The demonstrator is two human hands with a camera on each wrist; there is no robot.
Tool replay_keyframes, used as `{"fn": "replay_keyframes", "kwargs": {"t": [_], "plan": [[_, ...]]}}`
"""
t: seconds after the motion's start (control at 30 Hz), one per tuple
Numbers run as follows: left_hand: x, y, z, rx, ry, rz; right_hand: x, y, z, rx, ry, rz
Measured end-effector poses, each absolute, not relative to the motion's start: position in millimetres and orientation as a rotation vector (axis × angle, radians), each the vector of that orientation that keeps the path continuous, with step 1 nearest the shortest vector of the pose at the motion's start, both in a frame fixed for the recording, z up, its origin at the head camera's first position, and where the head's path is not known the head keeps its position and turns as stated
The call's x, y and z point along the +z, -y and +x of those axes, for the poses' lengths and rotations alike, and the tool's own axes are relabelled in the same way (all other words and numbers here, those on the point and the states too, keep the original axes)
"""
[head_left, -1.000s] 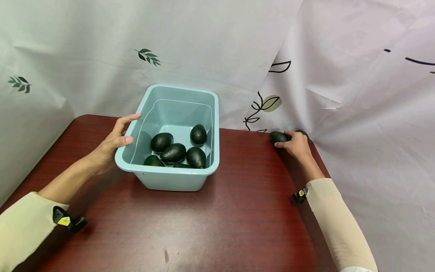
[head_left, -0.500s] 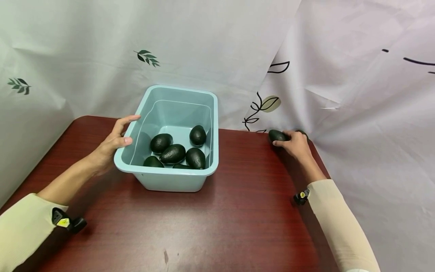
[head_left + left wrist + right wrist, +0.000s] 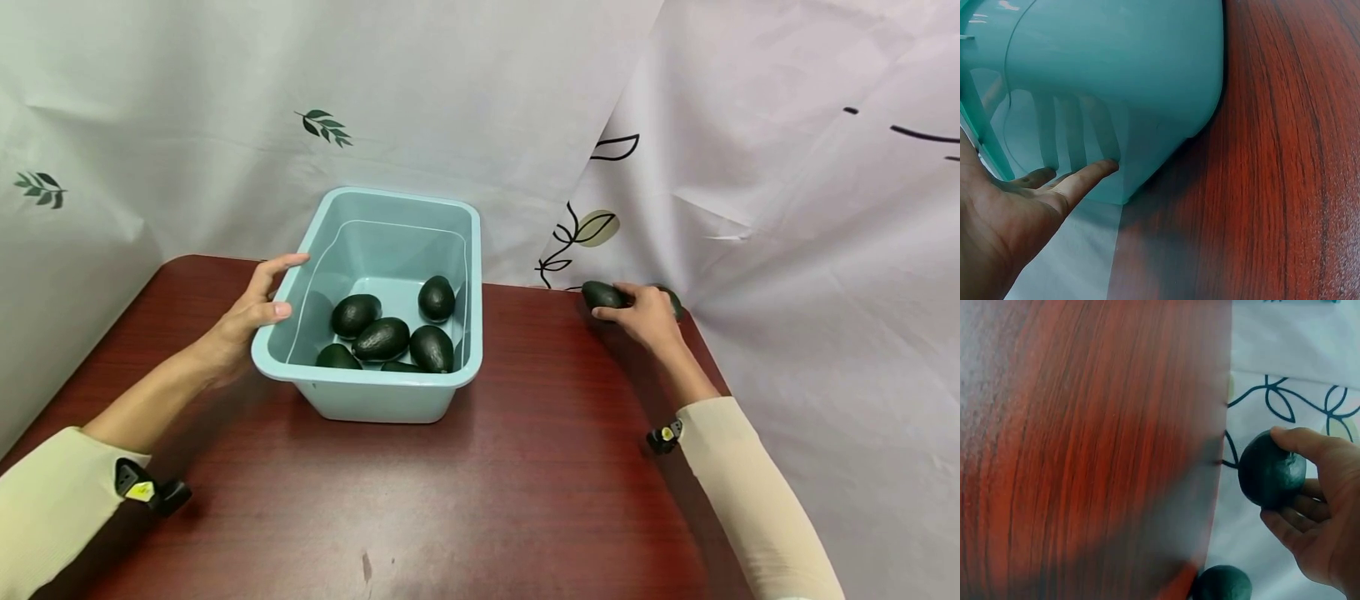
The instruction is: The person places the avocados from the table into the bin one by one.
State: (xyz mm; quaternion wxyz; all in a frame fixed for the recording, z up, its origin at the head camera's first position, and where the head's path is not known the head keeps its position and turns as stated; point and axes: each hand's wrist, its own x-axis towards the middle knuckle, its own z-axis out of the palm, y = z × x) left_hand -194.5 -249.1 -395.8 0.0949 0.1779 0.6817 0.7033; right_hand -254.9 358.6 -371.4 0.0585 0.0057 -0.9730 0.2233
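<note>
A light-blue plastic bin (image 3: 378,398) stands left of the middle of the table, with several dark green avocados (image 3: 382,338) at its bottom. My left hand (image 3: 243,321) holds the bin's left side; the thumb and one finger reach its rim. In the left wrist view, other fingers (image 3: 1088,178) of that hand touch the outer wall. At the table's far right corner, my right hand (image 3: 651,318) grips an avocado (image 3: 602,295) between thumb and fingers. Behind that hand lies another avocado (image 3: 672,302), partly hidden; the right wrist view shows this second avocado (image 3: 1225,584) at the table's edge.
The reddish-brown wooden table (image 3: 480,500) runs back to a pale cloth backdrop (image 3: 480,100) with printed leaves, which also hangs along the right side. Each sleeve carries a small black wrist device (image 3: 150,486).
My right hand has moved a little to the left with the avocado in its grip, and more of the avocado behind it shows. The left hand and the bin stay in place.
</note>
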Motion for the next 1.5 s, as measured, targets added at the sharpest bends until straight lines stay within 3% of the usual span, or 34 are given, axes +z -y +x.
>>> {"fn": "replay_keyframes", "kwargs": {"t": [1.5], "plan": [[-395,250,-194,2.084,-2.02,0.534,-335,-294,-235,0.992,2.758,0.296]]}}
